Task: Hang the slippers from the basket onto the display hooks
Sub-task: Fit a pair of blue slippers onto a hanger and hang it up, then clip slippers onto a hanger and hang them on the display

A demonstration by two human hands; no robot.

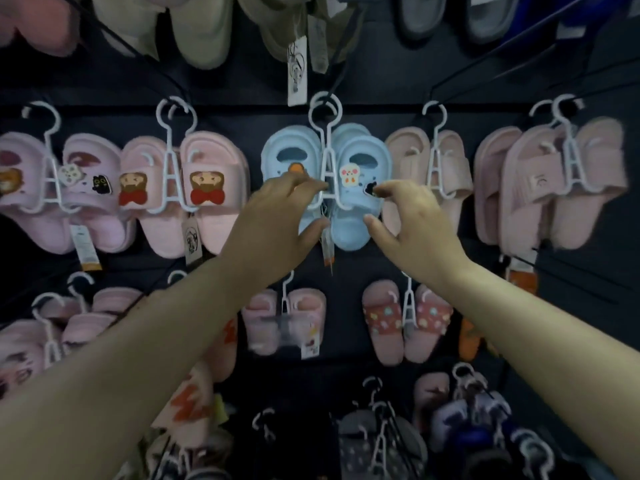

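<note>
The blue slippers (363,150) hang on their white hanger (327,164) from the display hook (326,102). My left hand (277,216) pinches the hanger's lower bar and my right hand (412,230) grips the right slipper. They seem light, soft foam, so I would hold the stiff hanger.

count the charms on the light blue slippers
3: an orange charm on the left light blue rubber slipper; a white charm and a black charm on the right one. The left hand and right hand may hide more.
</note>
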